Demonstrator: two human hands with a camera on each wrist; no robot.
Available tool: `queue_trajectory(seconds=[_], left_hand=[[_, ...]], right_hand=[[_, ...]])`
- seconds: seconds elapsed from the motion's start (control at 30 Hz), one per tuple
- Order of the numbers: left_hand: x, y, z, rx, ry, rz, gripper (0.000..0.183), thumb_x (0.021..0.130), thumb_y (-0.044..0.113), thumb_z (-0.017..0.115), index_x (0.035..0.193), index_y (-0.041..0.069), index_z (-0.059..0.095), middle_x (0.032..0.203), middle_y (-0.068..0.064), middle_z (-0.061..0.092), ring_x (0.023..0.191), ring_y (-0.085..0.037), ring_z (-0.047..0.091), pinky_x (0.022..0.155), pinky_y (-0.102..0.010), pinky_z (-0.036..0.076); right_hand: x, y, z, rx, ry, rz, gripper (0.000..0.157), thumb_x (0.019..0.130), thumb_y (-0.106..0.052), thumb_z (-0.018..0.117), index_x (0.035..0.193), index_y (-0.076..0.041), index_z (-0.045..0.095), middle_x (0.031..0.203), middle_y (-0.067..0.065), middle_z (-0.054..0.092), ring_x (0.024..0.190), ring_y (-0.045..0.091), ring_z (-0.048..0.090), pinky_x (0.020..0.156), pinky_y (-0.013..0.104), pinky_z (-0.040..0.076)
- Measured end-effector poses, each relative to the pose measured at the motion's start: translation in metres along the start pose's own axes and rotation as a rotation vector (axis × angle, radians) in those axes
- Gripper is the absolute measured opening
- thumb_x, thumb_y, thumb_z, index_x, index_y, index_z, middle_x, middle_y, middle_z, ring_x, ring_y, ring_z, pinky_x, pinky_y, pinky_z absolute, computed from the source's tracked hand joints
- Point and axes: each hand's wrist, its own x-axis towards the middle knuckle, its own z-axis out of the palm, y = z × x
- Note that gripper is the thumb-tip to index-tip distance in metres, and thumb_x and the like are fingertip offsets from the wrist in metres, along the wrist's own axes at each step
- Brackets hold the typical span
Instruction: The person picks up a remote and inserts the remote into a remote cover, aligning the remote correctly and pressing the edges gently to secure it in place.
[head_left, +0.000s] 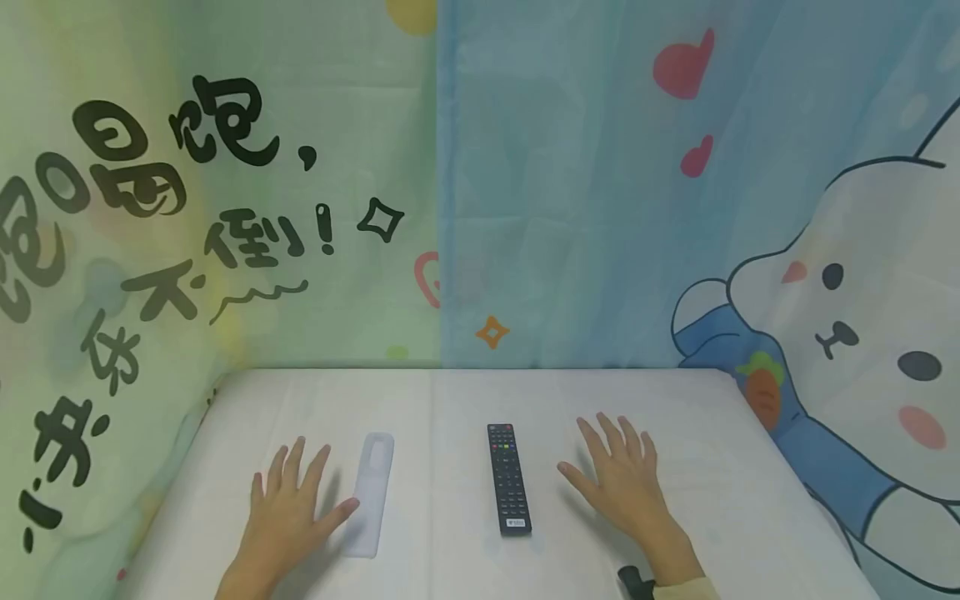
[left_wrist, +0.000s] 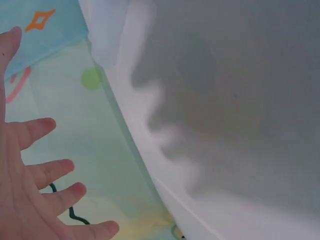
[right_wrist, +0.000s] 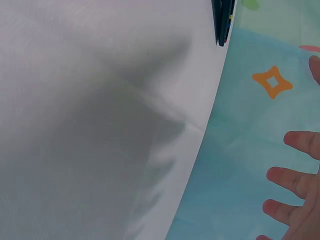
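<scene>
A black remote control (head_left: 508,479) lies face up near the middle of the white table, its buttons showing. To its left is a pale translucent sleeve (head_left: 367,517), long and flat, perhaps a remote cover. My left hand (head_left: 288,508) hovers over the table with fingers spread, the thumb reaching over the sleeve's left edge. Right of the remote, my right hand (head_left: 622,483) is also held spread above the surface, holding nothing. Both hands cast shadows on the cloth. In the right wrist view, the remote's edge (right_wrist: 222,22) shows at the top; the left wrist view shows spread fingers (left_wrist: 60,170).
The table (head_left: 435,575) has a white cover with a crease down its middle. Behind it hangs a printed curtain (head_left: 555,250), with dark lettering at left and a cartoon rabbit at right. A black strap (head_left: 636,583) sits at my right wrist.
</scene>
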Motion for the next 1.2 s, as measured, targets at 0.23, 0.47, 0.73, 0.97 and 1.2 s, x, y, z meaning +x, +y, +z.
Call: queue_trajectory(seconds=[0.23,0.47,0.73,0.97,1.2], left_hand=[[0.004,0.013,0.006,-0.055,0.012,0.07,0.079,0.091,0.058,0.066,0.146,0.005,0.047,0.151,-0.031,0.036,0.136,-0.052,0.034,0.099,-0.073,0.034],[0.012,0.032,0.01,-0.165,-0.05,0.086,0.081,0.093,0.06,0.062,0.149,0.006,0.043,0.154,-0.027,0.032,0.138,-0.048,0.034,0.102,-0.065,0.037],[0.021,0.06,0.019,-0.284,-0.138,0.087,0.08,0.096,0.063,0.054,0.152,0.009,0.038,0.156,-0.021,0.031,0.141,-0.042,0.033,0.098,-0.062,0.043],[0.029,0.077,0.029,-0.457,-0.206,0.065,0.075,0.098,0.059,0.053,0.151,0.008,0.039,0.155,-0.019,0.035,0.141,-0.041,0.033,0.105,-0.062,0.036],[0.043,0.092,0.043,-0.714,-0.307,0.056,0.068,0.101,0.045,0.058,0.149,0.001,0.039,0.148,-0.023,0.041,0.131,-0.042,0.046,0.097,-0.052,0.048]], right_hand=[[0.0,-0.006,0.0,0.016,0.008,-0.019,0.075,0.094,-0.052,0.063,0.148,-0.004,0.043,0.15,0.028,0.037,0.14,0.051,0.023,0.11,0.07,0.008],[0.0,-0.015,0.004,0.032,-0.011,-0.046,0.072,0.095,-0.049,0.063,0.147,-0.003,0.044,0.148,0.027,0.04,0.139,0.05,0.026,0.11,0.07,0.011],[0.003,-0.028,0.008,0.058,-0.026,-0.054,0.072,0.096,-0.048,0.063,0.147,-0.001,0.044,0.147,0.027,0.042,0.139,0.049,0.03,0.112,0.066,0.014],[0.004,-0.036,0.008,0.133,-0.018,-0.078,0.067,0.097,-0.043,0.063,0.145,0.001,0.046,0.143,0.027,0.045,0.136,0.048,0.035,0.111,0.064,0.023],[0.005,-0.043,0.008,0.271,-0.094,-0.028,0.066,0.098,-0.039,0.064,0.146,0.002,0.043,0.145,0.026,0.044,0.137,0.044,0.036,0.109,0.062,0.029]])
